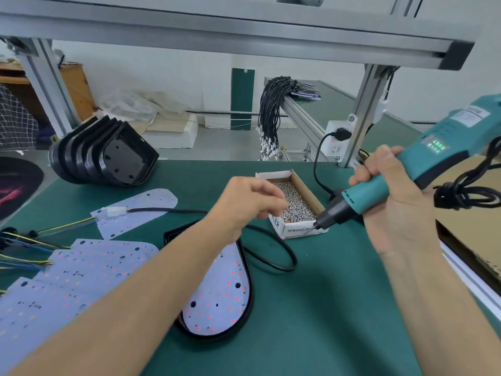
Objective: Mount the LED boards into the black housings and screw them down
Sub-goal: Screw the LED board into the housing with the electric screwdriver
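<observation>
Right hand [390, 202] grips teal screwdriver [379, 185], tip at front rim of screw box [295, 202]. Left hand [252, 204] over screws, fingers curled; hold unclear. LED board [217, 297] sits in black housing [250, 291] on green mat [325, 308]

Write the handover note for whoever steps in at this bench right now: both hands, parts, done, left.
Left hand: fingers curled over the screw box, reaching in; whether it holds a screw cannot be told.
Right hand: grips the teal electric screwdriver, bit down at the box's near corner.
One LED board sits in a black housing on the green mat.
Spare boards lie at left; empty housings are stacked at far left.
Done: board seated. Left: drive its screws, then mount the rest.
</observation>
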Demonstrator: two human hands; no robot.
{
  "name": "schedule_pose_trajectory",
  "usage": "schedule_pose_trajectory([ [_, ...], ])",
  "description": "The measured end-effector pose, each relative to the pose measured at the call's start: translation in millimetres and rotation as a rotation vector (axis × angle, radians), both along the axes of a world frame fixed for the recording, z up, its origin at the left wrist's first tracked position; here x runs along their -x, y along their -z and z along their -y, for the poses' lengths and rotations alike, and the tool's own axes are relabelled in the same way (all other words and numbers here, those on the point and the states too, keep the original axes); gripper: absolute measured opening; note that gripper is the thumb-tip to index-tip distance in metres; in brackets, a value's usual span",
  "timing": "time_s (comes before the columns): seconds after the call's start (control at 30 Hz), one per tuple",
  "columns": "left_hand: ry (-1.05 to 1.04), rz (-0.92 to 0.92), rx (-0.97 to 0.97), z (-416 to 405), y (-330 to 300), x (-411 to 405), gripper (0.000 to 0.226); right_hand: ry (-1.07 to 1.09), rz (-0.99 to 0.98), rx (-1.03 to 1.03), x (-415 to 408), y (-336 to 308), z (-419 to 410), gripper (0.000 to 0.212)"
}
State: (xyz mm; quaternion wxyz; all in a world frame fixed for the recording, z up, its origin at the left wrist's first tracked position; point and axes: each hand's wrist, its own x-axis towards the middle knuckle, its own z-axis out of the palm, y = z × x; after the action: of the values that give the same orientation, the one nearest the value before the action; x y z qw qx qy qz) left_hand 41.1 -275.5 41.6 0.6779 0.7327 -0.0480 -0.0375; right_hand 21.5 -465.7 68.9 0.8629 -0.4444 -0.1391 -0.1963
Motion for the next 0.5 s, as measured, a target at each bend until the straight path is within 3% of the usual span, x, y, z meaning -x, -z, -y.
schedule_pose_trajectory([
  [0.07,-0.017,-0.059,0.14,-22.1,-0.5,24.5,0.018,-0.064,0.004,-0.034,4.4,-4.5,-12.1,0.017],
  [0.2,-0.057,-0.176,0.424,-52.1,6.2,70.0,0.004,-0.211,0.037,-0.1,15.0,-14.1,-42.8,0.016],
  [0.3,-0.095,-0.257,0.616,-62.6,16.1,91.7,0.012,-0.288,0.046,-0.15,24.4,-18.5,-66.1,0.015],
  [0.5,-0.153,-0.308,0.721,-66.9,25.6,113.4,0.013,-0.316,0.041,-0.15,36.7,-16.6,-95.5,0.015],
])
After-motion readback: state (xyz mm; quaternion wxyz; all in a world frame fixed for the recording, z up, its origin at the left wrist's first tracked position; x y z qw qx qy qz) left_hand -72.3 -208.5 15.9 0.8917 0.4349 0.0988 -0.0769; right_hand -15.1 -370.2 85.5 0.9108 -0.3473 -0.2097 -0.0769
